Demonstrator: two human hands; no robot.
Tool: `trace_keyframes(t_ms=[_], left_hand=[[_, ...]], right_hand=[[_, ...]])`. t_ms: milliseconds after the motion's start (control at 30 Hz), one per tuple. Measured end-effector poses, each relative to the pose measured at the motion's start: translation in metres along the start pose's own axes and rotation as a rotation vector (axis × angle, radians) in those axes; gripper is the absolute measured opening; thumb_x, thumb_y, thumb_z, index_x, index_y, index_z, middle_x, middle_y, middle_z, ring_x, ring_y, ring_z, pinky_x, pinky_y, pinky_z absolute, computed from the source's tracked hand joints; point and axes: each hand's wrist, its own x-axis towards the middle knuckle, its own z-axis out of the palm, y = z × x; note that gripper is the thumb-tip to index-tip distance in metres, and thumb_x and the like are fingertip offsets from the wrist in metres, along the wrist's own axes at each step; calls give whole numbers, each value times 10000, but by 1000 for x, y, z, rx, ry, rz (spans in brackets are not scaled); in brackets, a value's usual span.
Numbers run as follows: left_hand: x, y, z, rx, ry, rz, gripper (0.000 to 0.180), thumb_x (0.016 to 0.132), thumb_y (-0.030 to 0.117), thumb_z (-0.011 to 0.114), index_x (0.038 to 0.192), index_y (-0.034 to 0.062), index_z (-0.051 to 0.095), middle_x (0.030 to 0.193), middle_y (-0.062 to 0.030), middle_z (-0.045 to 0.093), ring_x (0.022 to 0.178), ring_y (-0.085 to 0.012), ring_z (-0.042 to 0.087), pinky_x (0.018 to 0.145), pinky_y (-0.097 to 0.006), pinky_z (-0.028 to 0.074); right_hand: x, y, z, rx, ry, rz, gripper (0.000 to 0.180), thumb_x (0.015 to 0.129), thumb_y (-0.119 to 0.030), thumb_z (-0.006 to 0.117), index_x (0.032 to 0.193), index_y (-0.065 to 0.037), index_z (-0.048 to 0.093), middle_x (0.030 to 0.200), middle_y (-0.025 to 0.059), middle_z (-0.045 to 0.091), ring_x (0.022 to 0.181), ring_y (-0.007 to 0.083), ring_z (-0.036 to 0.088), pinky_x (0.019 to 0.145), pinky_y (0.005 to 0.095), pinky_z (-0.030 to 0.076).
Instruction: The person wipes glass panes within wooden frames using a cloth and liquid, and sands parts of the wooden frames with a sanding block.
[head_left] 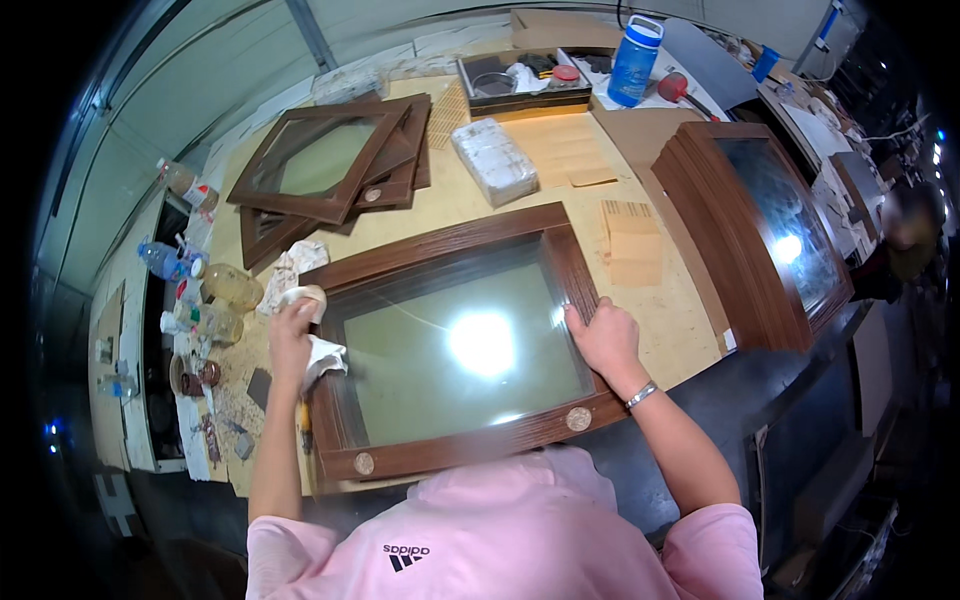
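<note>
A brown wood-grain frame (440, 245) with a glass pane (420, 350) lies flat on the workbench in front of me. My left hand (290, 335) grips a white cloth (322, 358) and presses it on the frame's left rail, at the edge of the glass. My right hand (603, 337) rests flat on the frame's right rail, fingers spread, holding nothing. Two round metal discs (578, 419) sit on the near rail. A bright lamp reflection shows in the middle of the glass.
Similar frames are stacked at the back left (325, 160) and at the right (745, 230). A wrapped white block (494, 160), a black tray (522, 82), a blue bottle (636, 60), sandpaper sheets (633, 240), a crumpled rag (290, 268) and several bottles (225, 290) surround the workbench (470, 205).
</note>
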Motion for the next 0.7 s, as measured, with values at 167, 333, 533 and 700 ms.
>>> trace_keyframes(t_ms=[167, 333, 533, 700], left_hand=[[15, 160, 27, -582, -98, -93, 331, 847, 13, 543, 1152, 29, 670, 1170, -188, 655, 1154, -336, 575, 986, -410, 445], [-41, 307, -9, -582, -489, 530, 527, 789, 100, 658, 1308, 83, 572, 1338, -87, 589, 1264, -254, 519, 973, -403, 461], [-71, 234, -18, -367, -539, 499, 548, 794, 150, 699, 1320, 64, 569, 1382, -83, 552, 1319, -279, 470, 1102, -580, 305], [-46, 332, 33, -550, -428, 587, 495, 862, 125, 579, 1336, 3, 505, 1407, -168, 486, 1352, -299, 423, 1105, -541, 315]], right_hand=[[1, 5, -3, -53, -19, 4, 605, 882, -492, 604, 819, 109, 630, 717, 313, 642, 727, 454, 664, 690, 506, 537], [1, 8, 0, -48, -19, 2, 645, 897, -528, 569, 835, 111, 634, 733, 320, 645, 739, 454, 667, 692, 506, 537], [1, 5, -3, -15, -34, 41, 607, 875, -511, 592, 833, 93, 639, 753, 306, 657, 751, 449, 672, 715, 498, 536], [1, -2, 7, -19, -21, -21, 629, 882, -531, 581, 863, 95, 644, 791, 315, 660, 787, 461, 665, 739, 506, 529]])
